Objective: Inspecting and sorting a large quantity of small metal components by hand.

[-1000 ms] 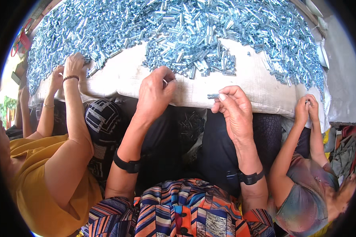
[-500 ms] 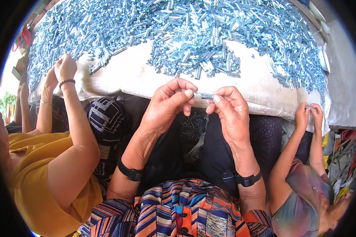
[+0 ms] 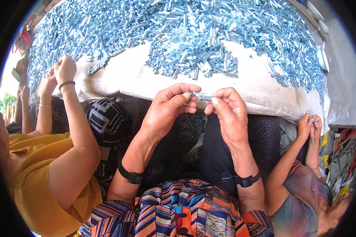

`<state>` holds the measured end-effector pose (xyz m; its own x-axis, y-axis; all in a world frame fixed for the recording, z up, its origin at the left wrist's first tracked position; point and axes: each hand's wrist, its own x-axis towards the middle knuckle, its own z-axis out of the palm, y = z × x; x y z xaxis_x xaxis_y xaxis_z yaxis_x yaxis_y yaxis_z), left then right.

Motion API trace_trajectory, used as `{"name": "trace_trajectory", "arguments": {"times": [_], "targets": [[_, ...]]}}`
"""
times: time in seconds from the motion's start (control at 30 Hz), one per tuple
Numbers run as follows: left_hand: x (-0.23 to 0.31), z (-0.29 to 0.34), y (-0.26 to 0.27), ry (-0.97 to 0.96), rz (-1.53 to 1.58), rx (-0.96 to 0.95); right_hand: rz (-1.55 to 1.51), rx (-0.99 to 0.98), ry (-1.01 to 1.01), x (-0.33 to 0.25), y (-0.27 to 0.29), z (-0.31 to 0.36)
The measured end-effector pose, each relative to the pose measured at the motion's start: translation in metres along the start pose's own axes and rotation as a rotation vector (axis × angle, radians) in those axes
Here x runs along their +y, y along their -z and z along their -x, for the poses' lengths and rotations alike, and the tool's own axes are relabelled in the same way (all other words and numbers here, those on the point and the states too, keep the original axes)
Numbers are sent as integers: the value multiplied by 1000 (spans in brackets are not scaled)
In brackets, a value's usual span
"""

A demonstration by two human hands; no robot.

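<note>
My left hand [image 3: 169, 107] is closed in a pinch, thumb against fingers, on a small metal piece [image 3: 192, 94] whose exact kind I cannot make out. Facing it, my right hand [image 3: 231, 116] pinches a short, shiny metal sleeve [image 3: 204, 98], held roughly level and pointing toward the left hand. A narrow gap seems to separate the two pieces. Both hands hover above my lap, just off the near edge of the cloth-covered table [image 3: 134, 81]. Beyond them lies a big heap of similar metal sleeves [image 3: 190, 43].
A person in a mustard top [image 3: 55, 173] works close on my left, with another person's arms further along. On my right, a person in a patterned top [image 3: 304, 197] holds a small piece. Dark metal pieces [image 3: 190, 126] lie below my hands, between my knees.
The metal piece in my left hand and the sleeve in my right now show more separately. My left hand is slightly lower. The hands of the person on the right have dropped a little.
</note>
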<state>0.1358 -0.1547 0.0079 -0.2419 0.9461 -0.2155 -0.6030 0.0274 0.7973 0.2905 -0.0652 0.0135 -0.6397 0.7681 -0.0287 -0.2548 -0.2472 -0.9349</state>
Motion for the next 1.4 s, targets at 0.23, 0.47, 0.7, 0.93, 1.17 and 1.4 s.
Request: {"name": "trace_trajectory", "arguments": {"times": [0.23,0.47,0.7,0.93,1.17,1.4], "targets": [[-3,2,-4,-74,9,-11,26,-8,5,2,0,1],[0,1,-1,-75,-64,-60,-155,-89,-28,6,6,0],[5,7,0,-150,-289,-202,-413,-237,-294,9,15,3],[0,12,-15,-6,-60,-360,-571,-278,-394,14,12,15],[10,11,21,-129,-361,-154,308,-339,-180,-8,21,6],[19,-12,46,-545,-1036,491,1267,-117,784,-2,-32,-63]]}}
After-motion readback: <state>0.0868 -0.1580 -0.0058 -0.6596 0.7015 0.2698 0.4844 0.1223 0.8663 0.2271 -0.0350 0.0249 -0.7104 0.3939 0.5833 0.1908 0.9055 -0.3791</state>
